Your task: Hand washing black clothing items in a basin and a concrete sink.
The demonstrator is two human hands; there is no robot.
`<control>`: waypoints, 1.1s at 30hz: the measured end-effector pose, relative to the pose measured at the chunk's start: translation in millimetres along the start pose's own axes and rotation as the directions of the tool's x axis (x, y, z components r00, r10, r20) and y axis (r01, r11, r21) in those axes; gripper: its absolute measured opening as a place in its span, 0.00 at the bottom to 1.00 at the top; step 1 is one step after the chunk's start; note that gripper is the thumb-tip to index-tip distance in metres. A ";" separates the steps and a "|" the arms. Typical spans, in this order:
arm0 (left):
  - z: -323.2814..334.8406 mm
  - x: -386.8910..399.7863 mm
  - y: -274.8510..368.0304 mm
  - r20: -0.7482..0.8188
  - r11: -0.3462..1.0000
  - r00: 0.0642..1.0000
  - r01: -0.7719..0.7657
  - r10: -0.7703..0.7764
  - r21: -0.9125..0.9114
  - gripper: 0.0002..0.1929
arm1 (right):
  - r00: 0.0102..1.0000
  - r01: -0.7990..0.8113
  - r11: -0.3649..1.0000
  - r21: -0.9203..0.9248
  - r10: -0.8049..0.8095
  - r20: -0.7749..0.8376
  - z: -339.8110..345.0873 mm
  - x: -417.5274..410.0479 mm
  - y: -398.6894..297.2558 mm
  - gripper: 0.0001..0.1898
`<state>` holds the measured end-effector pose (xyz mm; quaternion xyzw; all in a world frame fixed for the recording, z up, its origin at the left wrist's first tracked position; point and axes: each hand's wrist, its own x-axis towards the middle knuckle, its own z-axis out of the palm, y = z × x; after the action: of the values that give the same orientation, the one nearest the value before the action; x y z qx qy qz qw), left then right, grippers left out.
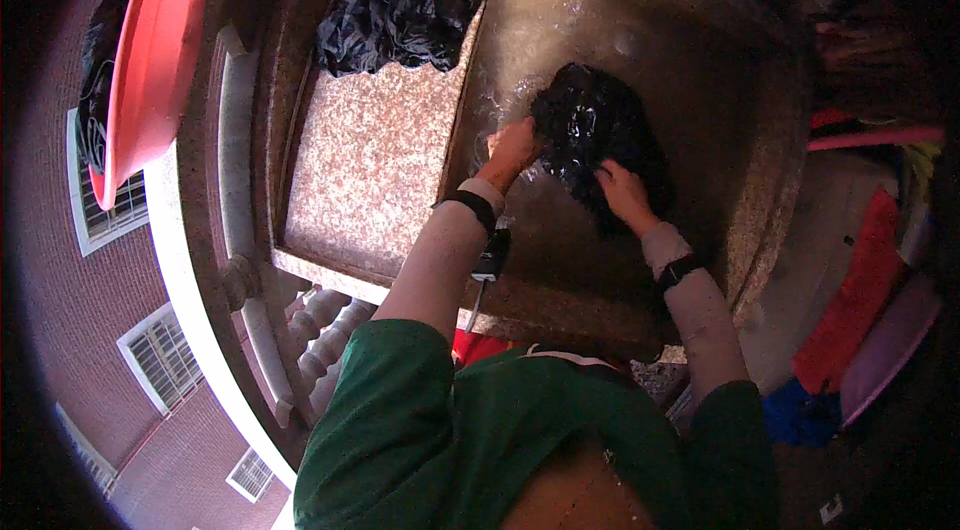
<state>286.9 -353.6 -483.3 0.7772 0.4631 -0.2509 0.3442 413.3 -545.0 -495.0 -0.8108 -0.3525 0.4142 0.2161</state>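
Observation:
A wet black cloth item (600,110), probably a garment, lies bunched in the water of a stone sink basin (705,147). My left hand (514,146) is closed on its left edge, where the water is splashing. On the nearer side, my right hand (624,191) pinches the same cloth between thumb and fingers. Folds hide some of the fingertips. A second black cloth item (401,20), crumpled and glossy, rests at the far end of the speckled stone slab (371,162) left of the basin. It bears light lettering.
A pink plastic basin (154,57) holding black material stands on the ledge at the left. Beyond the stone balustrade (240,155) is a brick building with barred windows. A red item (851,305) and a blue item (802,410) lie at the right.

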 end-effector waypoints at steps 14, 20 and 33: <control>35.4 -52.7 66.6 -0.252 0.808 0.933 -0.351 0.258 -0.473 0.18 | 0.996 -0.042 0.608 0.793 0.091 -0.017 62.2 36.7 39.5 0.30; 17.1 -25.7 40.2 -0.414 0.916 0.902 -0.265 0.124 -0.303 0.18 | 0.870 -0.420 0.156 0.894 0.348 0.348 32.8 19.0 -83.2 0.26; 21.9 17.6 -6.0 -0.292 0.972 0.938 -0.220 0.187 -0.086 0.14 | 0.953 -0.302 0.551 0.778 0.183 0.241 19.3 12.3 -46.4 0.23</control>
<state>287.9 -358.8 -511.6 0.8272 0.4382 -0.0731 0.3441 384.2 -504.0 -482.5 -0.6354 -0.0240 0.6067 0.4770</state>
